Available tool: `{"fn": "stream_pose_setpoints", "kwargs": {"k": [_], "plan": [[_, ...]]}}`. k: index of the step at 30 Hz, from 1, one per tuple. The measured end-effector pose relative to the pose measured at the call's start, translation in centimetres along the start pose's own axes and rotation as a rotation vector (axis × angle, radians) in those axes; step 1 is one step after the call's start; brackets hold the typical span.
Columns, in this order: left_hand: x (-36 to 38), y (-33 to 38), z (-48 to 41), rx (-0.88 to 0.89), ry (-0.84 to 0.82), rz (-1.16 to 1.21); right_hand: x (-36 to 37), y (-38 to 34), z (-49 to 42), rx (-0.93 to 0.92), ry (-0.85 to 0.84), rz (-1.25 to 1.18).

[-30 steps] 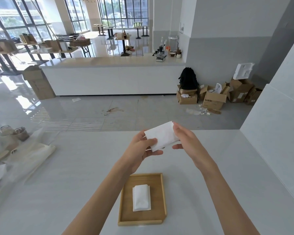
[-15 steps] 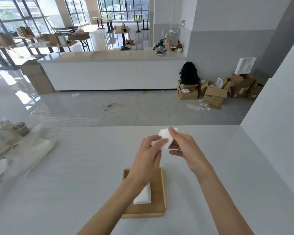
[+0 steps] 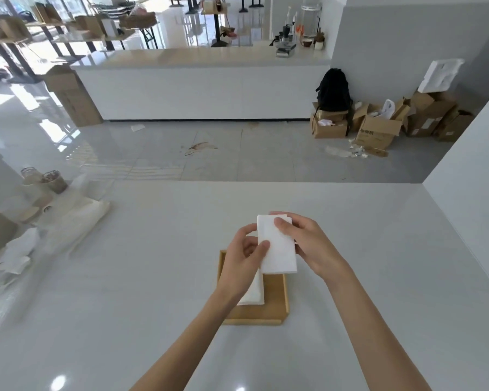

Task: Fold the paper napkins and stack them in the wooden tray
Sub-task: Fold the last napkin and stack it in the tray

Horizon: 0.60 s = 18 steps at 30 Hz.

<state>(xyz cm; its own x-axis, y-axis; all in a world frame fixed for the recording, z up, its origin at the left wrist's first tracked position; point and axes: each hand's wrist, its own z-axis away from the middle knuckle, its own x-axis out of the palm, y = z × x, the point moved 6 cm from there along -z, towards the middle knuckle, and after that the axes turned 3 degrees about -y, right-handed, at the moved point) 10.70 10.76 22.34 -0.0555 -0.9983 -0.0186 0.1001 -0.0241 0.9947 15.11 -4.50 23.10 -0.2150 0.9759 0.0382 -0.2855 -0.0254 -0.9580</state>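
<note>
Head view — left hand (image 3: 242, 263), right hand (image 3: 314, 246) fingers (image 3: 280, 222) pinch folded napkin (image 3: 277, 249) over tray (image 3: 275, 293); box (image 3: 377, 134) print illegible.

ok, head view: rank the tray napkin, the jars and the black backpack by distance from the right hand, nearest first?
1. tray napkin, just below and left of the right hand, in the wooden tray.
2. jars, far left on the counter.
3. black backpack, across the room, on the boxes.
</note>
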Motion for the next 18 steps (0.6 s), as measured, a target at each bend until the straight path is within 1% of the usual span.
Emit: {"fn": "stream_pose_setpoints", "kwargs": {"k": [3, 6, 8, 9, 11, 13, 15, 18], "plan": [[-1.2, -2.0, -0.7, 0.01, 0.087, -0.038, 0.7, 2.7, -0.3, -0.005, 0.021, -0.048], [-2.4, -5.9, -1.6, -0.047, 0.075, -0.13, 1.6, 7.2, 0.2, -0.007, 0.015, -0.046], [-3.3, -9.6, -1.4, -0.114, 0.062, -0.204, 2.7, 11.5, 0.6, 0.038, 0.008, 0.001], [-3.8, -11.8, -1.0, -0.15, 0.049, -0.229, 3.2, 13.8, 0.7, 0.076, 0.015, 0.03], [-3.9, -16.0, 0.1, -0.227, -0.029, -0.26, 3.9, 18.0, 0.8, 0.164, 0.048, 0.063], [-3.8, -20.2, 0.8, -0.357, -0.114, -0.248, 4.1, 22.1, 0.2, 0.246, 0.098, 0.093], [-3.7, -22.3, 1.0, -0.431, -0.133, -0.227, 3.8, 24.0, -0.4, 0.261, 0.126, 0.16], [-3.7, -24.6, -0.7, -0.456, -0.158, -0.276, 3.6, 26.3, -2.7, 0.281, 0.086, 0.256]]}}
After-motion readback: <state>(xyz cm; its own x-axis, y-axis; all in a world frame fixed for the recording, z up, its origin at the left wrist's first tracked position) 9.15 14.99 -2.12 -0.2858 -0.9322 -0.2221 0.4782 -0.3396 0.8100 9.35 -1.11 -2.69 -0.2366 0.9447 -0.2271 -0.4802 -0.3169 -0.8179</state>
